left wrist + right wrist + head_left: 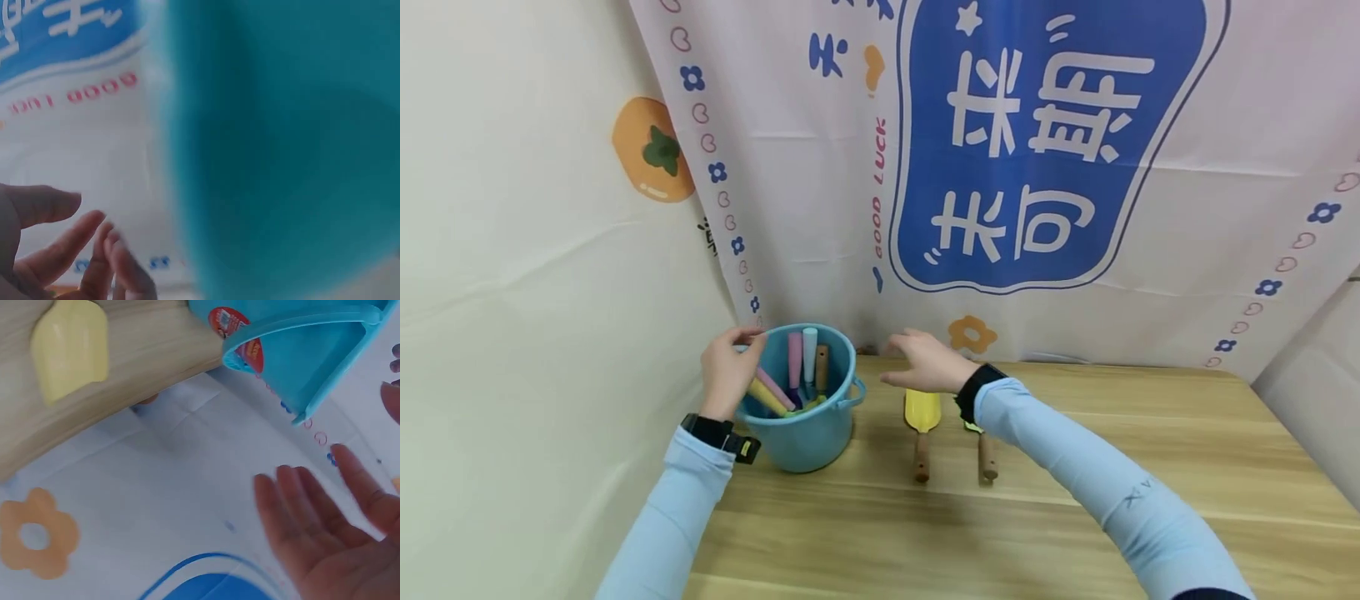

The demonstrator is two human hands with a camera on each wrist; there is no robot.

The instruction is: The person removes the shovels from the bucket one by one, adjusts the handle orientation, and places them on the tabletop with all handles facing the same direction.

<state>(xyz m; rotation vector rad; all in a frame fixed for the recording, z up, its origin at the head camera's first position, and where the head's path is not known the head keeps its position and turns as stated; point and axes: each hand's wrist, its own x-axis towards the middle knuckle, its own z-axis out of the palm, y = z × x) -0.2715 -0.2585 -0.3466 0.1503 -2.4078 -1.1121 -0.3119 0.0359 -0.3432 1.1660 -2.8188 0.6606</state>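
Note:
A light blue bucket (801,446) stands at the table's left side, with several handled tools leaning inside, among them a pink handle (795,358), a pale blue handle (809,352) and a brown handle (822,367). My left hand (727,373) is by the bucket's left rim; the left wrist view shows its thumb and fingers apart, nothing between them. Right of the bucket, my right hand (928,362) hovers with fingers extended and holds nothing. Under it lies a yellow shovel (922,411) with a wooden handle. Another wooden-handled tool (988,462) lies beside that, its green head mostly hidden by my wrist.
The wooden table (1112,475) stretches to the right. Behind it hangs a white printed cloth (820,167) with a blue panel. A pale wall covering (512,333) rises close on the left of the bucket.

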